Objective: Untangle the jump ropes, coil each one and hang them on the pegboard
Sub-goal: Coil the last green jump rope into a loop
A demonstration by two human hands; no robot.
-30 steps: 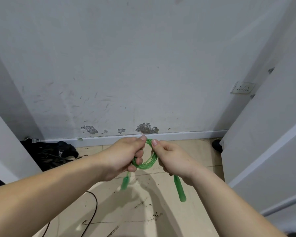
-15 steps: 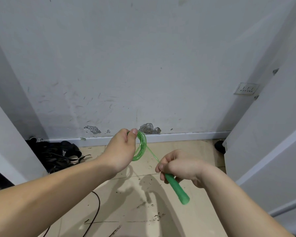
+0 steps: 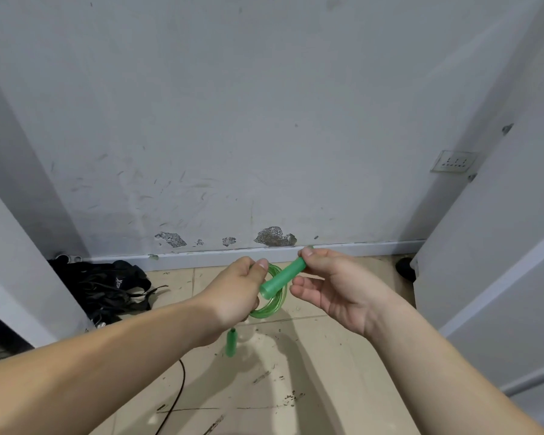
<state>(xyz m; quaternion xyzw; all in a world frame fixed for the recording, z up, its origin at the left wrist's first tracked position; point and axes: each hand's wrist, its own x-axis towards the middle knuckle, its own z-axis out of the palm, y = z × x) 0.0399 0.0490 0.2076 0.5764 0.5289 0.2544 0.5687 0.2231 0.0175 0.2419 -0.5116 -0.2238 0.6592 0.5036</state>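
While the left hand (image 3: 233, 293) pinches the coil (image 3: 272, 304) and right fingertips (image 3: 307, 253) pinch a handle (image 3: 281, 279), coiling looks nearly done; hanging remains, no pegboard visible.

The left hand (image 3: 236, 290) gripped the coiled green jump rope (image 3: 272, 309) in front of the scuffed wall (image 3: 264, 120), thumb on top of the loops. The right hand (image 3: 336, 287) pinched the far end of one green handle (image 3: 281, 279), which lay tilted across the coil. The other handle (image 3: 231, 342) dangled below the left hand, above the tiled floor (image 3: 327, 387) and a black cable (image 3: 178, 394).
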